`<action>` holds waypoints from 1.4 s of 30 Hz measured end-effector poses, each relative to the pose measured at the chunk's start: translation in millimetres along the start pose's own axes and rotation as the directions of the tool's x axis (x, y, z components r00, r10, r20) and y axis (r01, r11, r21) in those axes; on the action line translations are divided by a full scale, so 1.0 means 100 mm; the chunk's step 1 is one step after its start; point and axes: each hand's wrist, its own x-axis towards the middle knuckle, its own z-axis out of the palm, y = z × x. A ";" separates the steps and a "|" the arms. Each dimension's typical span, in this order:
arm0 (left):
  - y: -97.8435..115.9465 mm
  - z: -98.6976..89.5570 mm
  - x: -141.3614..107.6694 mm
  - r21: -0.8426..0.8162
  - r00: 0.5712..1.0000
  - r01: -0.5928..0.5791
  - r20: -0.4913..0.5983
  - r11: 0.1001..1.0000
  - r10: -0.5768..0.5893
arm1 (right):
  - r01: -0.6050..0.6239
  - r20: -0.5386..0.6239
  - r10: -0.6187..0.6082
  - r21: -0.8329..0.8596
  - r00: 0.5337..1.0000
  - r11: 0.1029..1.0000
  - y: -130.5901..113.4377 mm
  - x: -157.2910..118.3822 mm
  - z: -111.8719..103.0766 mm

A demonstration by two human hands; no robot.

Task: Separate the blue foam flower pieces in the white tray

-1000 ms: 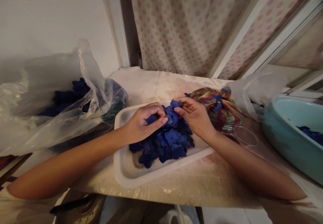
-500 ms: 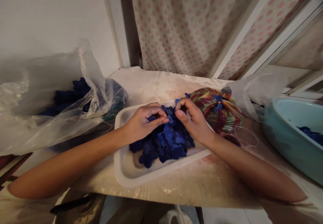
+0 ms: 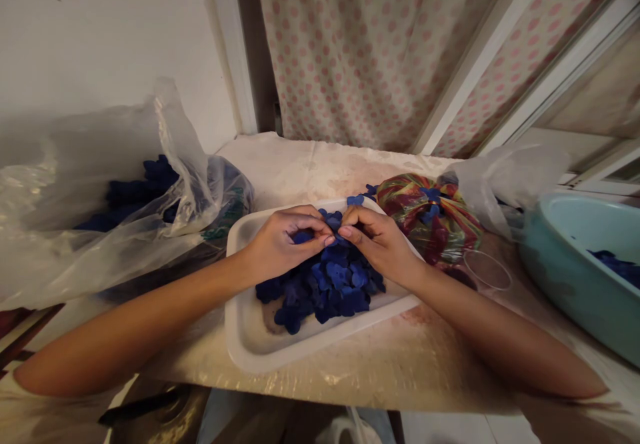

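Both my hands meet above a white tray (image 3: 243, 337) that holds a heap of dark blue fabric-like flower pieces (image 3: 327, 291). My left hand (image 3: 295, 236) is closed in a pinch, thumb against the fingers, near a blue flower piece (image 3: 331, 220). Opposite it, my right hand (image 3: 373, 234) pinches too, its fingertips close to those of the left. Both pinches seem to be on that same flower piece, though the fingers hide most of it.
A clear plastic bag (image 3: 185, 197) with blue pieces lies at the left. Behind the tray's right side sits a multicoloured striped bundle (image 3: 433, 231) with blue flowers on top. A light blue basin (image 3: 565, 257) stands far right, near a clear ring (image 3: 487, 269).
My right hand has moved left and its fingertips have closed, coming up to the left hand's fingertips. My left hand has stayed almost still.
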 end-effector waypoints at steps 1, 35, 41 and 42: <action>0.00 0.00 0.00 -0.009 1.000 0.009 0.009 1.000 -0.009 | 0.014 0.001 -0.014 -0.003 1.000 1.000 0.00 0.00 0.00; 0.01 -0.02 0.00 -0.083 1.000 0.026 0.012 0.996 -0.025 | -0.033 0.065 0.034 -0.017 0.997 0.999 -0.09 -0.02 -0.01; -0.03 -0.02 0.00 -0.080 0.997 0.051 -0.049 0.995 -0.055 | -0.004 -0.087 -0.010 -0.165 0.996 0.986 -0.05 0.02 0.01; -0.03 -0.01 0.00 -0.085 0.997 0.056 -0.046 0.995 -0.060 | -0.010 -0.097 -0.006 -0.168 0.995 0.986 -0.05 0.02 0.01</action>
